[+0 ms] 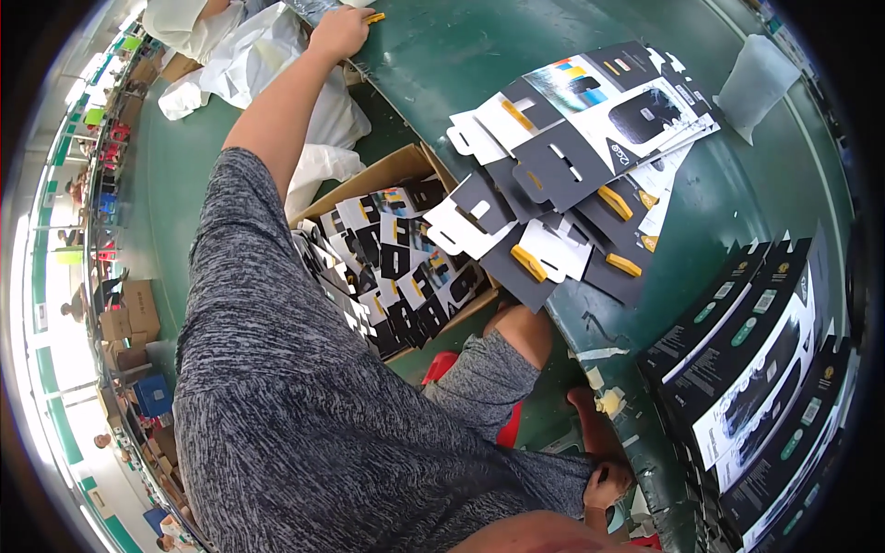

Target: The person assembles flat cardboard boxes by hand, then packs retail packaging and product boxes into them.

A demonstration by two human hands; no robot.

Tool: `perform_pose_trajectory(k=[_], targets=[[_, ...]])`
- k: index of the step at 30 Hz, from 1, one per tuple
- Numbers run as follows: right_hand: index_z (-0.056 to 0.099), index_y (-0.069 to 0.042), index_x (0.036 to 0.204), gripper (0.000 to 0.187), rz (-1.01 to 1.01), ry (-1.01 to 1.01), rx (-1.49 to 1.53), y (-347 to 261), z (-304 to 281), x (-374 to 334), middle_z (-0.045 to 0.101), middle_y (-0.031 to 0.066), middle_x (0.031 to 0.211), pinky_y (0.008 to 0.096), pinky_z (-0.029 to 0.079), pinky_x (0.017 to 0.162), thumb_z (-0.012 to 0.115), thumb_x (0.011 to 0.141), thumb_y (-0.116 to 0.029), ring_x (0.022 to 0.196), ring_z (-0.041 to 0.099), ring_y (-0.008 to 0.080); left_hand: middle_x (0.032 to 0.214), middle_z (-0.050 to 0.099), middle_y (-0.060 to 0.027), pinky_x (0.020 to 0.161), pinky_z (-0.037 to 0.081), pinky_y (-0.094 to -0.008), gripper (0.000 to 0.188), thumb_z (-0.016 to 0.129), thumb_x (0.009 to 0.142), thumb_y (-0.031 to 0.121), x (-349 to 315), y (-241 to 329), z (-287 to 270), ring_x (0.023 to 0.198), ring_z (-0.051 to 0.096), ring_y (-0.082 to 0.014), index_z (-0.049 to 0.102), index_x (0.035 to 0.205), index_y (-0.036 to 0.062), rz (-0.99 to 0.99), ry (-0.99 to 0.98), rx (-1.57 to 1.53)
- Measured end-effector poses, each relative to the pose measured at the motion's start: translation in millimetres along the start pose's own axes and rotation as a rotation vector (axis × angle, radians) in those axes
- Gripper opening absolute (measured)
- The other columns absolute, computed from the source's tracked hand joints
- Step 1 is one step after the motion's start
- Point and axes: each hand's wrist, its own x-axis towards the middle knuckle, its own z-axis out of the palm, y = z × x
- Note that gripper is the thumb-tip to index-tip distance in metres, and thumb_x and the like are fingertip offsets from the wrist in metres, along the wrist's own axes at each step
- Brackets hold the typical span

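My left hand (339,35) reaches far out to the table's edge at the top. Its fingers close on a small yellow object (373,17), whose kind I cannot make out. Low at the right, by my grey shirt hem, my right hand (607,487) is curled; what it may hold is hidden. Between them on the green table lies a loose pile of flat printed box blanks (567,175), black and white with yellow tabs. Some overhang the near edge above an open cardboard carton (376,175) packed with more folded printed cards (396,258).
Stacks of black-and-white printed box blanks (756,369) stand at the right of the green table (442,64). A translucent white bag (756,83) is at the far right. White plastic bags (258,60) lie left of the table. Brown cartons (134,313) stand farther left.
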Motion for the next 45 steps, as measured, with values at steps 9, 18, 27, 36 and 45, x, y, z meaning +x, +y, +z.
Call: perform_pose_trajectory(k=[9, 18, 27, 36, 45], targets=[[0.067, -0.008, 0.088, 0.02, -0.046, 0.098, -0.04, 13.8, 14.7, -8.6, 0.064, 0.0177, 0.093, 0.0497, 0.041, 0.093, 0.059, 0.089, -0.026, 0.092, 0.059, 0.0385, 0.084, 0.071, -0.0206, 0.075, 0.053, -0.0438, 0.029, 0.066, 0.089, 0.031, 29.8, -3.9, 24.4, 0.083, 0.069, -0.0363, 0.072, 0.093, 0.0028, 0.045, -0.062, -0.286], [0.066, -0.008, 0.087, 0.018, -0.022, 0.081, 0.014, 12.1, 21.2, -10.8, 0.064, 0.0158, 0.091, 0.0494, 0.041, 0.091, 0.061, 0.085, -0.025, 0.09, 0.059, 0.0389, 0.114, 0.068, -0.0122, 0.068, 0.056, -0.035, 0.05, 0.071, 0.086, 0.014, 98.0, -31.1, 8.4, 0.091, 0.067, -0.0203, 0.057, 0.133, 0.0055, -0.35, 0.423, -0.871], [0.067, -0.009, 0.085, 0.012, 0.09, 0.03, 0.138, -12.0, -8.6, -4.7, 0.064, 0.0149, 0.089, 0.0488, 0.041, 0.095, 0.064, 0.082, -0.02, 0.093, 0.058, 0.0393, 0.125, 0.067, -0.0158, 0.096, 0.049, -0.0326, 0.077, 0.07, 0.087, 0.059, -16.5, 209.1, -91.4, 0.109, 0.064, -0.02, 0.06, 0.135, 0.0, 0.325, -0.229, -0.864], [0.066, -0.009, 0.08, 0.007, -0.04, 0.257, 0.224, -4.0, 2.9, -20.8, 0.066, 0.0131, 0.085, 0.0462, 0.042, 0.095, 0.067, 0.077, -0.016, 0.093, 0.062, 0.0362, 0.133, 0.059, -0.0246, 0.102, 0.049, -0.0425, 0.108, 0.08, 0.064, 0.073, -29.4, 297.7, -98.9, 0.124, 0.058, -0.0379, 0.053, 0.137, -0.0031, 0.301, -0.376, -0.084], [0.065, -0.01, 0.081, 0.006, -0.052, 0.369, 0.306, 17.5, 6.3, -42.7, 0.067, 0.0135, 0.08, 0.0471, 0.041, 0.097, 0.066, 0.079, -0.016, 0.093, 0.063, 0.0374, 0.105, 0.071, -0.0083, 0.078, 0.053, -0.0297, 0.054, 0.083, 0.083, 0.026, -64.0, 261.9, -202.2, 0.089, 0.066, -0.013, 0.063, 0.125, -0.0021, -0.042, -0.17, -0.922]])
